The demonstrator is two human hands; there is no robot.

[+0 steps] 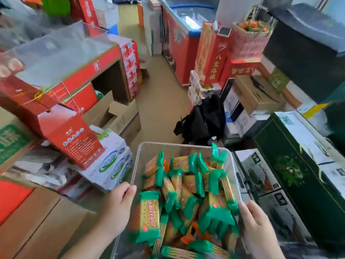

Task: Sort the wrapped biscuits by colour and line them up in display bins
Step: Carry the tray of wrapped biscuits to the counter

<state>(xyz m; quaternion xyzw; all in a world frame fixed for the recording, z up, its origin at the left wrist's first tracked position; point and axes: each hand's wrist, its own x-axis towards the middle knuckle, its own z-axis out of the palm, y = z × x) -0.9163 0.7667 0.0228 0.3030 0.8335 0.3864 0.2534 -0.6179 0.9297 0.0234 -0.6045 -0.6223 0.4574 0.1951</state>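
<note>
A clear plastic bin (183,146) sits low in the middle of the view, held up in front of me. It is heaped with green-wrapped biscuits (188,193), and a few orange-wrapped biscuits (188,238) show among them. My left hand (117,208) grips the bin's left wall with the thumb over the rim. My right hand (258,227) grips the right wall the same way. The bin's near end is cut off by the frame.
Red gift boxes (74,141) and milk cartons (112,163) are stacked at the left. Dark green boxes (291,165) stand at the right. A black backpack (203,118) lies on the tan floor aisle ahead, with a red chest freezer (177,43) beyond.
</note>
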